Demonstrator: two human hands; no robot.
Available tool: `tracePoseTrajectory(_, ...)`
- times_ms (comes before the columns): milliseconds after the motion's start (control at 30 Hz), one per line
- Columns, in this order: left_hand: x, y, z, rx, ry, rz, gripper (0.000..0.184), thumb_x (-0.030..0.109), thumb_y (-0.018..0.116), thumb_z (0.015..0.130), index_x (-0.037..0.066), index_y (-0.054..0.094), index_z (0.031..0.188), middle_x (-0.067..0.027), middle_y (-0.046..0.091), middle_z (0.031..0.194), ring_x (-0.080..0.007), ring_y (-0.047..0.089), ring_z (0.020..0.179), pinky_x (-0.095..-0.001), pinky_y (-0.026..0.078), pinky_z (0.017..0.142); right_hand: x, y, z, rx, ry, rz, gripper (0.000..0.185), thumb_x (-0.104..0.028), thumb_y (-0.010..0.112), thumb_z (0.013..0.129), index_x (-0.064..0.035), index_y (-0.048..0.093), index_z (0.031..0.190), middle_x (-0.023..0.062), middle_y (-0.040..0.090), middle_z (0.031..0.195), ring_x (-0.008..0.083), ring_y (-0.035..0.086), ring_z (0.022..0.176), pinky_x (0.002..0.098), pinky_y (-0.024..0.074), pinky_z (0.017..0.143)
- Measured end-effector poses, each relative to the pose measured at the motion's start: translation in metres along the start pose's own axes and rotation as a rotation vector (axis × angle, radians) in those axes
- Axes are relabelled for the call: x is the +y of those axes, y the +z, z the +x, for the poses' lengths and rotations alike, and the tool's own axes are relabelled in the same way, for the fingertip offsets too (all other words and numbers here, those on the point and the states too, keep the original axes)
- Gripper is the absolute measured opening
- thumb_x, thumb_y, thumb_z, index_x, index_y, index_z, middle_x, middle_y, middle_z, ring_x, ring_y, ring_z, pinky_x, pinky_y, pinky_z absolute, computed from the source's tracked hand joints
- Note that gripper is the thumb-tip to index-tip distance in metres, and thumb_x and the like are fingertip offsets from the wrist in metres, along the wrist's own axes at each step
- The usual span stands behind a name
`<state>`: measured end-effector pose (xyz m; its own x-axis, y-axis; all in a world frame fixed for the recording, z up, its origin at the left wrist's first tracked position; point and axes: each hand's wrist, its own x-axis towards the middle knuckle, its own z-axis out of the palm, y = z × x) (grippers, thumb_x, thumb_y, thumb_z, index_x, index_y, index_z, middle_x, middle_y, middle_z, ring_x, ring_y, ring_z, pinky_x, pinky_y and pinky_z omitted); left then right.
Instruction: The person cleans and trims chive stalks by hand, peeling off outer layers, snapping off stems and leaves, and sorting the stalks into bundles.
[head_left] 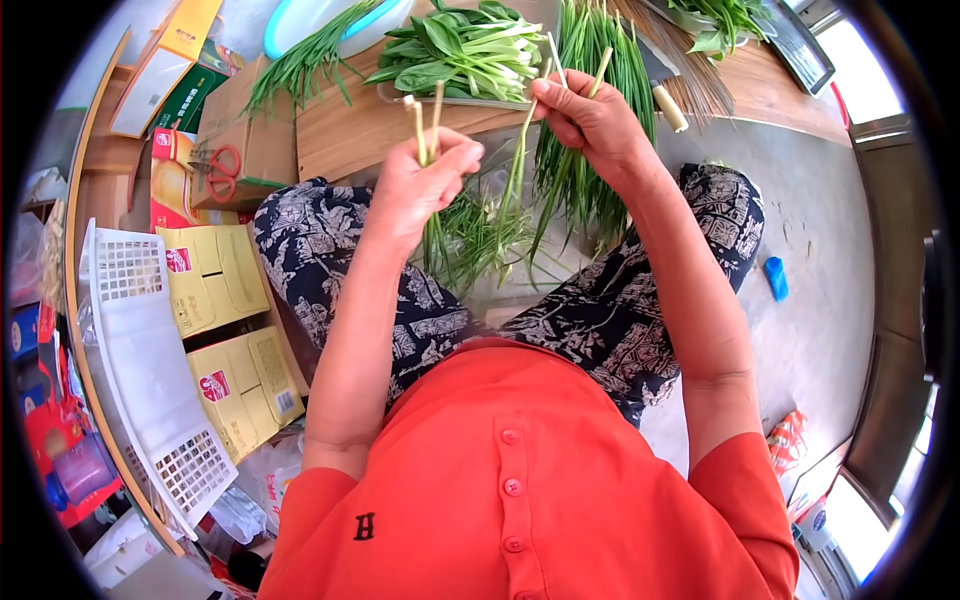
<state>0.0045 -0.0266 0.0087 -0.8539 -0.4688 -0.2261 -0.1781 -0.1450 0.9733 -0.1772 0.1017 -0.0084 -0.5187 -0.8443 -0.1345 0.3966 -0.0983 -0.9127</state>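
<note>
Green stalks with pale upper ends stick up out of my left hand [425, 180], which is closed round them, their leaves hanging below. My right hand [592, 120] is closed on several more long stalks and pinches a thin one at its fingertips. Between my knees lies a loose heap of thin green leaves [480, 235]. Just beyond my hands, leafy greens with white stems [460, 50] fill a tray. A thick bundle of long green stalks [590, 40] hangs over the table's edge behind my right hand.
The wooden table [345, 135] spans the front. Red-handled scissors [222, 172] lie by a cardboard box [240, 120] at the left. Nearby are yellow boxes [215, 280] and a white plastic rack [150, 350]. A knife handle [669, 108] points over the table edge; a blue object [776, 279] lies on the floor.
</note>
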Motion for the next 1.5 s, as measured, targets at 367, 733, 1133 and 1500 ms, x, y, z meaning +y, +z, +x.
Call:
tracePoseTrajectory(367,-0.013,0.024,0.013,0.06,0.116,0.305,0.013,0.004,0.07,0.08,0.002,0.065,0.092,0.0026,0.06,0.077,-0.0047,0.053,0.067,-0.0193,0.043,0.061,0.009,0.012,-0.006,-0.005,0.005,-0.109,0.02,-0.024,0.07,0.084,-0.0091,0.06,0.076,-0.0039,0.055,0.064,0.0031,0.036,0.048,0.0194,0.0265,0.044)
tracePoseTrajectory(733,-0.02,0.02,0.015,0.312,0.317,0.167,0.006,0.006,0.068,0.078,0.002,0.064,0.079,0.0006,0.061,0.067,-0.005,0.053,0.058,-0.0224,0.043,0.052,0.018,0.028,-0.016,-0.158,0.174,-0.096,0.02,-0.019,0.072,0.081,-0.0044,0.059,0.083,0.002,0.062,0.069,0.0047,0.042,0.046,0.0181,0.0294,0.042)
tracePoseTrajectory(1133,-0.018,0.009,0.019,0.635,0.496,0.589,0.007,0.006,0.067,0.078,0.003,0.062,0.081,0.0015,0.061,0.067,-0.0047,0.054,0.059,-0.0222,0.046,0.057,0.019,0.029,-0.018,-0.214,0.271,-0.075,0.014,-0.016,0.067,0.085,-0.0047,0.06,0.084,0.0038,0.061,0.068,0.0056,0.038,0.044,0.0195,0.0276,0.041)
tracePoseTrajectory(1500,-0.013,-0.039,0.024,0.791,0.485,0.511,0.004,0.006,0.067,0.078,0.004,0.063,0.078,0.0036,0.06,0.067,-0.003,0.05,0.06,-0.0201,0.042,0.056,0.014,0.016,-0.02,-0.335,0.354,-0.025,0.013,-0.016,0.063,0.088,-0.0041,0.06,0.083,0.0057,0.061,0.068,0.0041,0.036,0.044,0.0188,0.0235,0.039)
